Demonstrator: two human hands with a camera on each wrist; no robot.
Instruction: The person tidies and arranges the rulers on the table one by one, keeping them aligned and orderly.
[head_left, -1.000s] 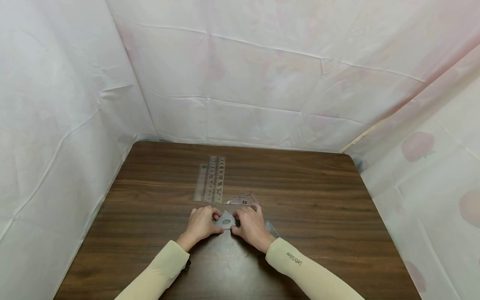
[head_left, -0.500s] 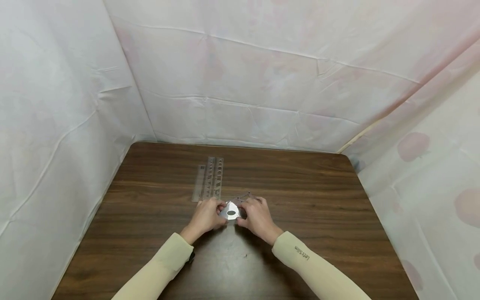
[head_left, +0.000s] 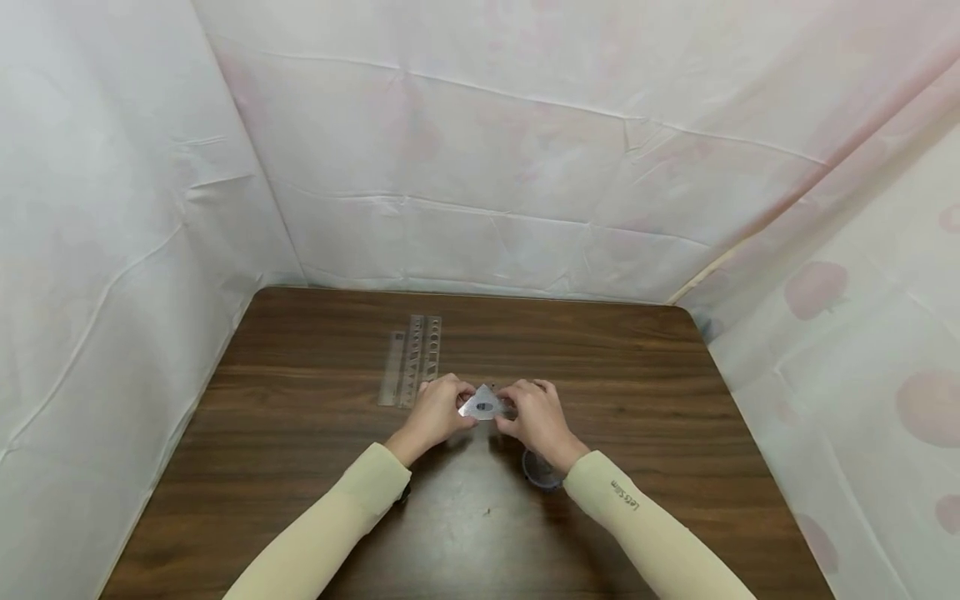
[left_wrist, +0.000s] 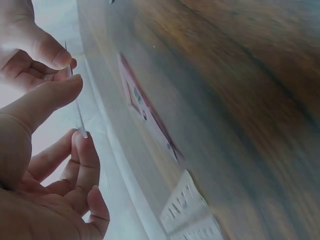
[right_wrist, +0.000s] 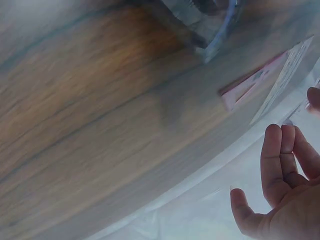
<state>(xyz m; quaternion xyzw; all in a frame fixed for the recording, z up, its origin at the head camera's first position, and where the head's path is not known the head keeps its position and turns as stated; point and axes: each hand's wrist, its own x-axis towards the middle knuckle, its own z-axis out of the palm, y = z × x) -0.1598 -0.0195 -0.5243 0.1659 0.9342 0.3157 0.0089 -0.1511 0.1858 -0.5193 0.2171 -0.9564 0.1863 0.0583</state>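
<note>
In the head view a clear triangular set square [head_left: 483, 404] with an oval hole is held off the table between both hands. My left hand [head_left: 433, 414] pinches its left corner, and my right hand [head_left: 538, 418] pinches the right one. From the left wrist the set square [left_wrist: 80, 117] shows edge-on as a thin strip. Behind the hands lies a pink-edged set square [left_wrist: 142, 107], also a triangle, mostly hidden in the head view. Several clear stencil rulers [head_left: 412, 358] lie side by side beyond my left hand.
A round-edged clear plastic piece [head_left: 540, 471] lies on the table under my right wrist; its kind is not plain. The brown wooden table [head_left: 637, 375] ends at a pale curtain [head_left: 480, 250] behind and at both sides.
Both hands have lifted the set square and carried it away from me and slightly to the right. The round-edged piece under the right wrist has come into sight.
</note>
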